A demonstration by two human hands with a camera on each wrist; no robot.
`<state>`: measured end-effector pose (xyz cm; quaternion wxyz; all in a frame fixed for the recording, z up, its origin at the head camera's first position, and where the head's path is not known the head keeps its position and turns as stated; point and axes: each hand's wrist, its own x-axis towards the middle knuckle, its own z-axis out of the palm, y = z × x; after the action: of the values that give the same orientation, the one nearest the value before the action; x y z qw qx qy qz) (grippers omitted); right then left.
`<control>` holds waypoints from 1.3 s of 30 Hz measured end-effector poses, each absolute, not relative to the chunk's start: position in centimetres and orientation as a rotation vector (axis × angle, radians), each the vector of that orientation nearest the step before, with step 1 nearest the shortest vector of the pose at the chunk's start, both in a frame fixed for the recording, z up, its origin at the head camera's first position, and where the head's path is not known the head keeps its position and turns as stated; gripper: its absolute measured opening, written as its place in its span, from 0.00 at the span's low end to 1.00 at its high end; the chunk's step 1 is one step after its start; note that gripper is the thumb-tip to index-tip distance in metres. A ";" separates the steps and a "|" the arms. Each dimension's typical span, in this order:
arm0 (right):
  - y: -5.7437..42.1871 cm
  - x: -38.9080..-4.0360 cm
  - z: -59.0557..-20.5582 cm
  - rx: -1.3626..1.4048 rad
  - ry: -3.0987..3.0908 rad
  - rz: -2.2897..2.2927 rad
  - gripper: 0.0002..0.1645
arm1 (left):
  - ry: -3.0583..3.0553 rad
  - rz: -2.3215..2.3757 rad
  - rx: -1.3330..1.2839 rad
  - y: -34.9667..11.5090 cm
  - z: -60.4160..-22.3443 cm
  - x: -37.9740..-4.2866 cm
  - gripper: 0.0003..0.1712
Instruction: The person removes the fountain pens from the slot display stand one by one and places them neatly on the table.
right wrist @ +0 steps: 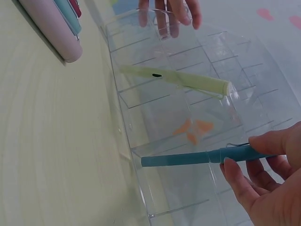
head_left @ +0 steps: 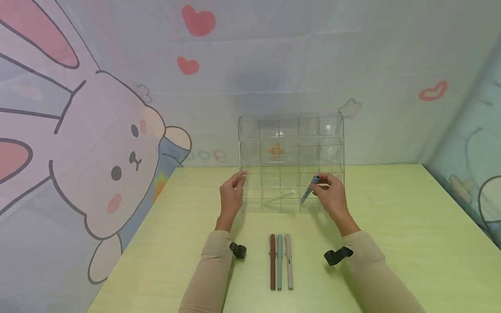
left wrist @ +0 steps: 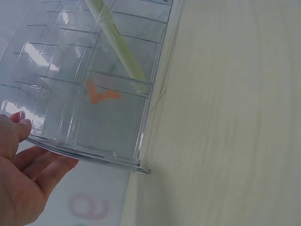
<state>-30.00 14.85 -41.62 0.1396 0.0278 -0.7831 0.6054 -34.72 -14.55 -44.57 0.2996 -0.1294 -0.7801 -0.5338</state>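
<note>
A clear acrylic rack [head_left: 270,164] with several tiers of small compartments stands at the back of the table. My left hand [head_left: 232,194] grips its left side edge, thumb at the front and fingers behind in the left wrist view. My right hand [head_left: 332,198] pinches a blue pen [right wrist: 188,159] by its clip end, between thumb and fingers. The pen's lower end points down into the bottom tier, right of the middle. A pale yellow-green pen [right wrist: 183,80] leans slanted in that tier, further left.
Three pens lie side by side on the table in front of the rack: a brownish-red pen [head_left: 272,263], a mint green pen [head_left: 279,263] and a pale pink pen [head_left: 289,263]. Behind the rack hangs a patterned cloth [head_left: 274,52] with hearts and a rabbit.
</note>
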 end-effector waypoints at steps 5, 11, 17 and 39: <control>15.0 -30.0 -41.5 0.093 -2.243 1.776 0.18 | -2.067 -1.417 -0.348 -14.6 -44.6 -34.7 0.12; 15.6 -29.8 -41.1 0.080 -2.157 1.735 0.20 | -2.067 -1.436 -0.349 -14.5 -44.7 -34.6 0.12; 16.0 -29.7 -40.2 0.103 -1.944 1.783 0.23 | -2.066 -1.422 -0.345 -14.5 -44.6 -34.6 0.12; 17.4 -28.7 -37.4 0.162 -1.558 2.030 0.29 | -2.087 -1.425 -0.325 -14.5 -44.5 -34.6 0.12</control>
<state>-28.70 17.40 -37.39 0.2849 0.0606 -0.5824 0.7589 -34.63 -14.54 -44.52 0.2925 -0.1220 -0.7832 -0.5349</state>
